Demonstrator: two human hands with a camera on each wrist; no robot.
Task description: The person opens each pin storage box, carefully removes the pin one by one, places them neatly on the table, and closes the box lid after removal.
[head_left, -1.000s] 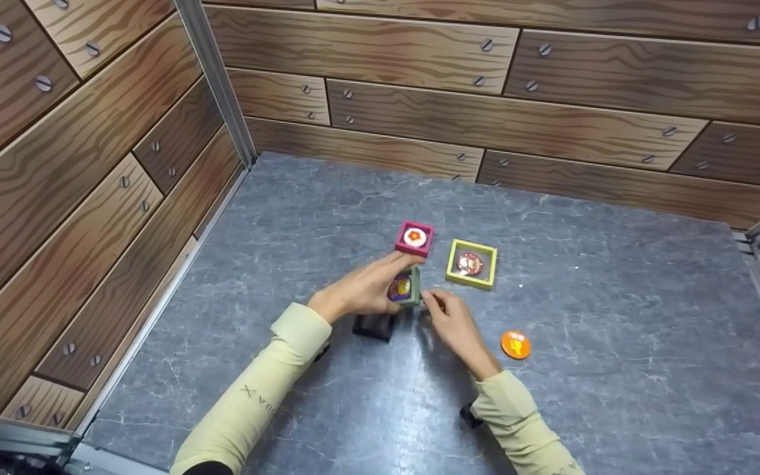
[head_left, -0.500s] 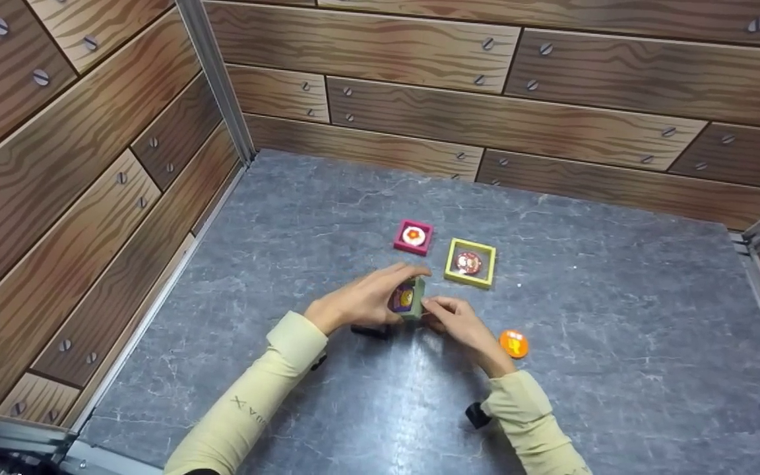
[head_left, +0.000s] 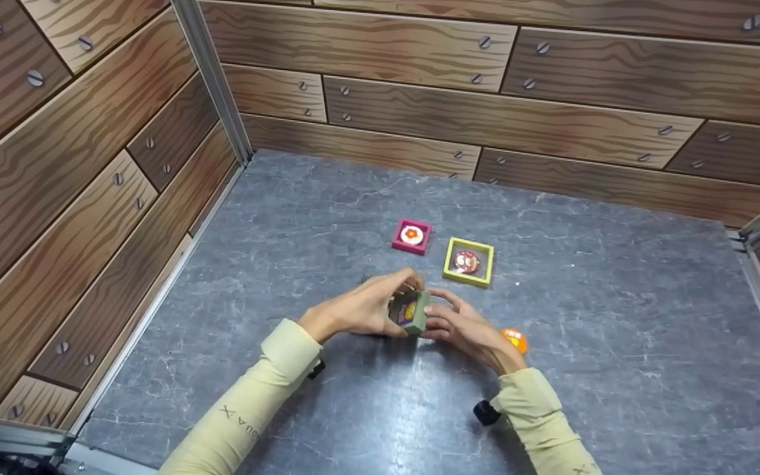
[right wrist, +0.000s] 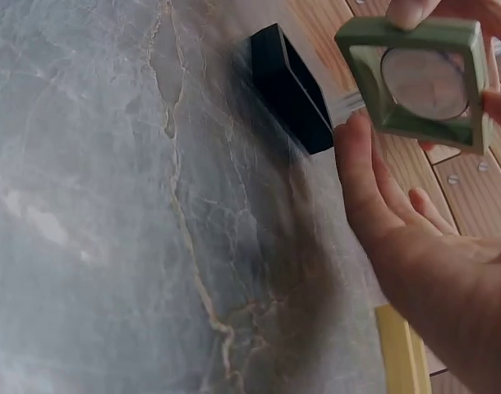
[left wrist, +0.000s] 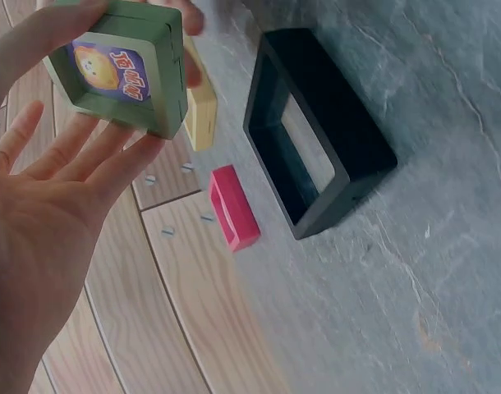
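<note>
My left hand (head_left: 363, 305) grips a small green display frame (left wrist: 170, 82) by opposite edges, thumb on one and fingers on the other. It is held tilted above the table. Behind its clear film sits a round purple badge (left wrist: 111, 70) with a yellow cartoon figure; the right wrist view shows the pale back. My right hand (head_left: 469, 326) is beside the frame's right side, its fingers extended and loosely spread. Whether those fingertips touch the frame I cannot tell. A black frame (left wrist: 341, 115) stands on the table below, hidden behind my left hand in the head view.
Farther back lie a pink frame (head_left: 396, 244) with a flower badge and a yellow frame (head_left: 490, 264) with a red badge. An orange badge (head_left: 516, 340) lies partly behind my right wrist. Wood-patterned walls (head_left: 380, 105) border the grey marbled table (head_left: 617, 316).
The green frame and my left hand have moved slightly nearer and the frame has tilted more upright. My right fingers, pinched at its edge earlier, have spread apart. The right forearm has shifted right.
</note>
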